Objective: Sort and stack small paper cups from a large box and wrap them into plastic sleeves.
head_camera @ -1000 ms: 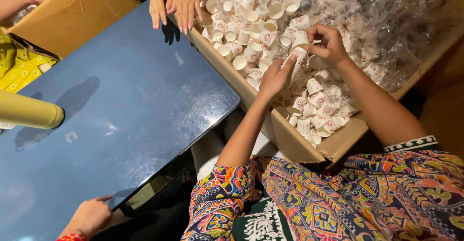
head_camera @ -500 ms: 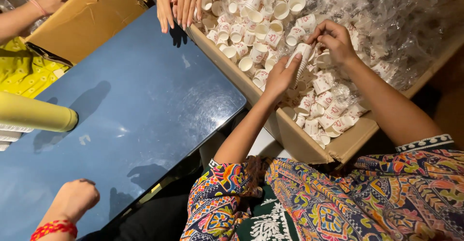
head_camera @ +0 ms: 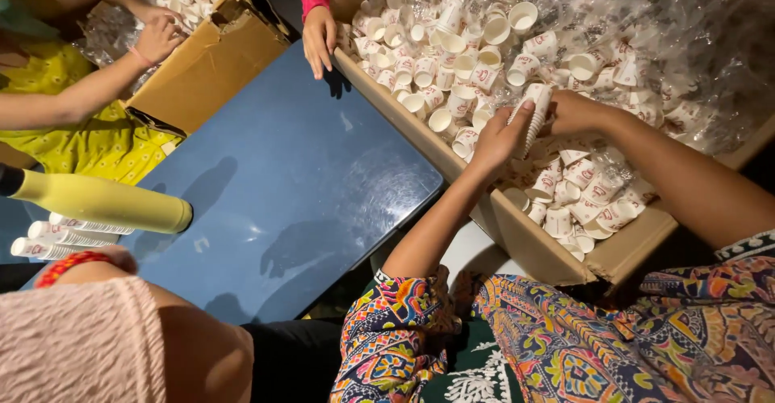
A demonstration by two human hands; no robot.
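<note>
Hands — left hand (head_camera: 499, 136) and right hand (head_camera: 569, 112) — both clamped on one stack (head_camera: 533, 112) over the box (head_camera: 517, 233); many loose cups (head_camera: 452, 56) remain inside — work seems early.

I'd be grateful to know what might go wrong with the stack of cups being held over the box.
1. The cup stack is gripped between the left hand and right hand; squeezing could crush the thin cups.
2. It may come apart and drop back among the loose cups.
3. The box corner looks torn, so cups might spill out.
</note>
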